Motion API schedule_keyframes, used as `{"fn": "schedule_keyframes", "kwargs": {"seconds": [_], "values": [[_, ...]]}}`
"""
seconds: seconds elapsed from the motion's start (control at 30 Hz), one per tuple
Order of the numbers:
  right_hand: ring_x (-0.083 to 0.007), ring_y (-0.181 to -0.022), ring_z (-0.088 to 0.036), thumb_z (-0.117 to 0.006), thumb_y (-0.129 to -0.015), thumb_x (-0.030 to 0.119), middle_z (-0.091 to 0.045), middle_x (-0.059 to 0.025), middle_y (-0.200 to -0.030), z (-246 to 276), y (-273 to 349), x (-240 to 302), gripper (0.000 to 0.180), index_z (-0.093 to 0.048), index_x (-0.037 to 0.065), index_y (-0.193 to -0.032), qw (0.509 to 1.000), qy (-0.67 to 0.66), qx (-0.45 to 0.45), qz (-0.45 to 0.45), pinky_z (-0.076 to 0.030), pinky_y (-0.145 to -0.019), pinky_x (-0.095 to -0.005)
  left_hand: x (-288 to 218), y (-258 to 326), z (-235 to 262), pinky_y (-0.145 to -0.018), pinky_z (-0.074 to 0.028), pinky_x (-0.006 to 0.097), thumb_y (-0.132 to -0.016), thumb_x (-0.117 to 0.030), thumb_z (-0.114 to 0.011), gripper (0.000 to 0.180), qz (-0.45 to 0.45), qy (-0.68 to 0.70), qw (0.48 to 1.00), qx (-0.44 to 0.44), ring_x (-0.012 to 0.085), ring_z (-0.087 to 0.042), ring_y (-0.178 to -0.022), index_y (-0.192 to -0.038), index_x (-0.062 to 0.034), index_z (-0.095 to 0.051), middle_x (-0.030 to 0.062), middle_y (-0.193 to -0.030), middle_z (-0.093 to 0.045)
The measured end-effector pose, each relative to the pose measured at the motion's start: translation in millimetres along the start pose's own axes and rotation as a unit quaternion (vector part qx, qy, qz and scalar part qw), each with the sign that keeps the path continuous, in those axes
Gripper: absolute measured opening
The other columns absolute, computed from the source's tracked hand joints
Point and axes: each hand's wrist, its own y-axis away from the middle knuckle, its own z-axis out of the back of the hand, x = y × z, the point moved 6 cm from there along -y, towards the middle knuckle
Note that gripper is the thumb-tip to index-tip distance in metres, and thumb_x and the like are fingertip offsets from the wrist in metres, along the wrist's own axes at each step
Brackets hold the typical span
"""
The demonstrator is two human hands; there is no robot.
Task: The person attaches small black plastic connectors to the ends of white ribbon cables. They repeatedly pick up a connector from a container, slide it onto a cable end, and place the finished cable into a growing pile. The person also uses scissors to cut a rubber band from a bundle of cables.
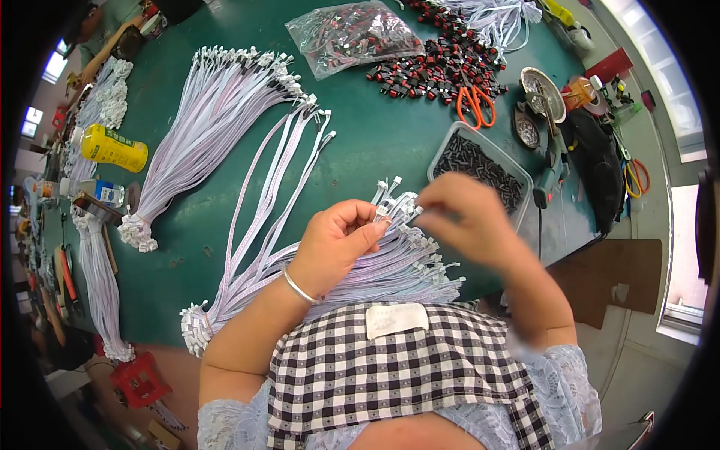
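My left hand (341, 244) is closed, with thumb and fingers pinching several flat white cables near their white connector ends (388, 212). The rest of this cable bundle (352, 274) fans out under my left forearm and along the table edge in front of me. To the right of the pinched ends, my right hand (472, 217) is curled with its fingertips close to the connectors. Motion blurs it, so I cannot tell whether it grips anything. Behind it stands a clear plastic box (529, 180) of small black tubular pieces (480, 166).
Another cable bundle (214, 116) lies at the left on the green table (375, 135). Beyond are a plastic bag (352, 34) and a pile (442, 67) of red-and-black parts, with orange-handled scissors (474, 106). A yellow bottle (114, 148), a soldering-gun-like tool (551, 176) and metal dishes (541, 90) flank these.
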Motion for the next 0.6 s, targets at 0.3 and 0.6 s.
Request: {"fn": "schedule_keyframes", "kwargs": {"seconds": [0.3,0.6], "values": [[-0.0227,-0.073,-0.060,-0.070,-0.074,0.008,-0.062,-0.0047,-0.080,-26,-1,18,0.014,-0.064,0.009,-0.086,0.995,0.027,-0.043,0.082,-0.048,-0.061,-0.0339,-4,1,0,-0.065,-0.047,0.020,-0.089,-0.007,-0.062,0.013,-0.013,-0.071,0.997,-0.012,0.0058,-0.056,-0.071,-0.100,0.0007,-0.061,0.0017,-0.085,-0.063],[-0.0109,-0.070,-0.056,-0.065,-0.083,0.010,-0.061,-0.0010,-0.082,-45,11,-13,0.008,-0.063,0.005,-0.089,0.899,-0.357,0.093,-0.235,-0.045,-0.063,-0.0262,-6,3,-2,-0.064,-0.047,0.020,-0.089,-0.008,-0.063,0.013,-0.030,-0.132,0.991,0.015,0.0057,-0.056,-0.069,-0.099,0.0002,-0.062,0.0005,-0.083,-0.062]]}}
